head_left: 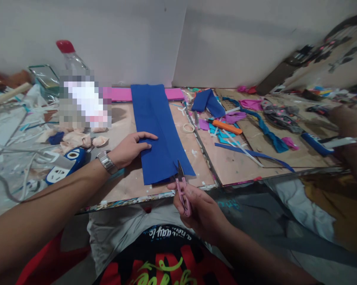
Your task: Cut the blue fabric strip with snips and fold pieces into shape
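A long strip of blue material (159, 126) lies across the wooden table from back to front. My left hand (131, 148), with a metal watch (106, 161) at the wrist, rests on its left edge, fingers apart and pressing it flat. My right hand (196, 204) is closed around small pink-handled snips (182, 196). Their dark blades stand apart at the strip's front edge, near its right corner, where a slit separates a narrow piece. Under the far part of the strip runs a flat pink piece (117, 94).
A bottle with a red cap (66, 46) stands back left. Blue-and-white tool (66, 164) with cords lies left. Orange cutter (227, 127), tape ring (188, 127) and coloured scraps (236, 116) lie right. Another person's hand (348, 122) is at far right.
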A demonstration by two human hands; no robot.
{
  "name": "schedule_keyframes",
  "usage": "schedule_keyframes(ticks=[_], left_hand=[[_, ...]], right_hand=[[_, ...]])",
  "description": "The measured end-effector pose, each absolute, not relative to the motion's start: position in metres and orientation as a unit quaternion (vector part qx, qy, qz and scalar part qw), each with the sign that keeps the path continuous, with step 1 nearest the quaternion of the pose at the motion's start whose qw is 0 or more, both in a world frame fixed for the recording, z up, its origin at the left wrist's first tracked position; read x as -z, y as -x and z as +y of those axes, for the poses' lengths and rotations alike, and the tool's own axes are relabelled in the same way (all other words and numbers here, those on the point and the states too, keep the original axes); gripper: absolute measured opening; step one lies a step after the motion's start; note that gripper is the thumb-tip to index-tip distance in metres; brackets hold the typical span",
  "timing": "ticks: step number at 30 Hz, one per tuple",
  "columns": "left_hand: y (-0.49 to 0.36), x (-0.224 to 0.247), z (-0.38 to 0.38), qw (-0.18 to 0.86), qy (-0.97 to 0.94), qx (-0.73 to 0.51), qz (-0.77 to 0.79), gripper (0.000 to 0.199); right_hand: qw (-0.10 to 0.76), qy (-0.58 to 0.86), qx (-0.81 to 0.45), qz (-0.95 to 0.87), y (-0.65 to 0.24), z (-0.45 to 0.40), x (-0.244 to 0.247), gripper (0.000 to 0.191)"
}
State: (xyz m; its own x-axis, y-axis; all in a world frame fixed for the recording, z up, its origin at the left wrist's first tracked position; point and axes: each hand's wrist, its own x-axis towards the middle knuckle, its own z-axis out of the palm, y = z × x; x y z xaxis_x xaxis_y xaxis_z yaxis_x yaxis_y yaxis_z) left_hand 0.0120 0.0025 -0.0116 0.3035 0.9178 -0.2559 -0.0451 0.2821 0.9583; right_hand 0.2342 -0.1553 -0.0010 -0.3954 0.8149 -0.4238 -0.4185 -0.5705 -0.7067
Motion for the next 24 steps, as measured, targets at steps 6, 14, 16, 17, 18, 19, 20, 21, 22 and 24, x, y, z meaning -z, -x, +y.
schedule_keyframes(ticks=[6,14,16,17,18,19,20,21,22,24], left_hand=[[-0.0118,0.0097,0.0023,0.653,-0.477,-0.362,0.463,0.039],[-0.0114,0.0106,0.0010,0.665,-0.482,-0.358,0.445,0.042],[-0.0116,0.0105,0.0008,0.667,-0.484,-0.353,0.442,0.043],[-0.0116,0.0101,0.0007,0.669,-0.485,-0.350,0.441,0.044],[-0.0117,0.0096,0.0005,0.670,-0.487,-0.348,0.440,0.044],[-0.0117,0.0090,0.0003,0.671,-0.489,-0.345,0.438,0.045],[-0.0116,0.0085,0.0000,0.670,-0.492,-0.343,0.436,0.045],[-0.0114,0.0080,-0.0002,0.669,-0.497,-0.343,0.434,0.045],[-0.0112,0.0078,-0.0004,0.666,-0.503,-0.342,0.432,0.045],[-0.0106,0.0077,-0.0007,0.660,-0.511,-0.342,0.431,0.045]], right_hand=[[0.386,0.401,-0.782,-0.280,-0.2326,-0.1559,0.0016,0.043],[0.389,0.417,-0.778,-0.265,-0.2289,-0.1533,0.0012,0.042],[0.393,0.420,-0.777,-0.258,-0.2285,-0.1527,0.0018,0.040],[0.393,0.420,-0.777,-0.256,-0.2285,-0.1525,0.0023,0.039],[0.393,0.420,-0.777,-0.256,-0.2286,-0.1523,0.0030,0.039],[0.391,0.419,-0.778,-0.257,-0.2289,-0.1522,0.0037,0.041],[0.388,0.420,-0.779,-0.259,-0.2292,-0.1522,0.0044,0.044],[0.384,0.422,-0.779,-0.260,-0.2295,-0.1522,0.0050,0.047],[0.382,0.424,-0.779,-0.260,-0.2298,-0.1523,0.0054,0.048],[0.383,0.429,-0.777,-0.257,-0.2301,-0.1527,0.0057,0.049]])
